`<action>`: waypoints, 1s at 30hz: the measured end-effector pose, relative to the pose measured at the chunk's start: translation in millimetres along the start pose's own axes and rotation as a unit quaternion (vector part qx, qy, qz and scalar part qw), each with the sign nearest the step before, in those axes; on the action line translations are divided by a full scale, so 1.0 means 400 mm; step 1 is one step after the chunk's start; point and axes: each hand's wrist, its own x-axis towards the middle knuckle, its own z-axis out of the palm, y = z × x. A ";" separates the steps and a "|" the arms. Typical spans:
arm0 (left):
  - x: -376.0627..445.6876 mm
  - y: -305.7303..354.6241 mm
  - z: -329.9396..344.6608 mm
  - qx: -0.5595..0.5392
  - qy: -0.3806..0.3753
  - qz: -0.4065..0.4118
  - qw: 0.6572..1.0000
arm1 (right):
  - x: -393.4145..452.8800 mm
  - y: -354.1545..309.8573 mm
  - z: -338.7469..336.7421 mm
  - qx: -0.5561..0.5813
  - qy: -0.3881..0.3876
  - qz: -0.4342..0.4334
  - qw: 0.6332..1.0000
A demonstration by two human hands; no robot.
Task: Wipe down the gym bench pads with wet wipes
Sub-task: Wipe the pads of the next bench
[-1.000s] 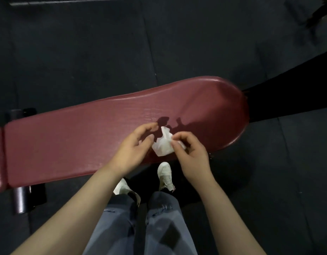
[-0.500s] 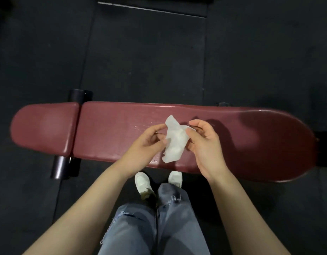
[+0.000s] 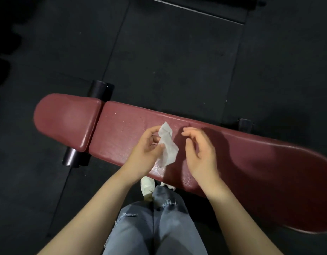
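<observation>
Left hand point(image 3: 147, 151) pinched white wet wipe point(image 3: 167, 145) above long maroon bench pad point(image 3: 241, 155); right hand point(image 3: 200, 151) beside it, fingers loosely curled, holding nothing.

Glossy, finely grained maroon vinyl bench pads point(image 3: 232, 162), thin matt white wipe point(image 3: 167, 146), matt black rubber floor point(image 3: 177, 61).

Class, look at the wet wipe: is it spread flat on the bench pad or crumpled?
Crumpled. The wet wipe hangs loosely bunched from the left hand, above the bench pad, not laid flat.
</observation>
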 end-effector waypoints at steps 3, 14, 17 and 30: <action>0.025 -0.001 -0.011 0.003 -0.003 0.005 1.000 | 0.027 0.017 0.018 0.007 -0.177 0.073 0.981; 0.121 -0.061 -0.095 0.091 0.053 -0.021 0.994 | 0.136 0.075 0.065 -0.126 -0.171 0.047 0.976; 0.139 -0.087 -0.166 0.126 0.052 -0.054 0.989 | 0.180 0.090 0.058 -0.196 -0.076 0.118 0.971; 0.148 -0.163 -0.569 0.200 -0.017 -0.088 0.976 | 0.142 0.171 0.279 -0.396 0.170 0.187 0.883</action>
